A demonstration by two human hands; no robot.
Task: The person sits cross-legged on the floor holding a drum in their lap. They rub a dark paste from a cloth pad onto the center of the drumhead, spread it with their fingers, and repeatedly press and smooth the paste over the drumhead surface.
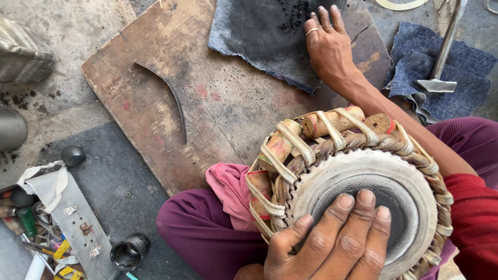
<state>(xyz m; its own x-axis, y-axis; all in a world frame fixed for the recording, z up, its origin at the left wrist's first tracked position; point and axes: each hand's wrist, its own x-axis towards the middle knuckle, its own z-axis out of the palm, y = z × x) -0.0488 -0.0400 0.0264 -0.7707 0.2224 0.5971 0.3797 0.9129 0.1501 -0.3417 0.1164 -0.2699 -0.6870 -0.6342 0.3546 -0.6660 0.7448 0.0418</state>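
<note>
We are pressing left grip [332,243], fingers spread flat, on drum [358,192] head in lap. Right grip [328,45], fingers together, is touching black grains [296,14] on dark cloth [264,36]. Tool tray [49,228] lying well left of left grip.

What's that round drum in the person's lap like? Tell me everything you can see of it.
The drum is seen from above, resting on the lap against purple cloth. Its pale, round skin has a dark circular patch in the middle, ringed by a braided rim. Tan straps run down the sides over cylindrical wooden pegs, some marked red. The left hand lies flat on the head, fingers over the dark patch. The right hand is away from it, on a dark cloth on the wooden board.
</note>
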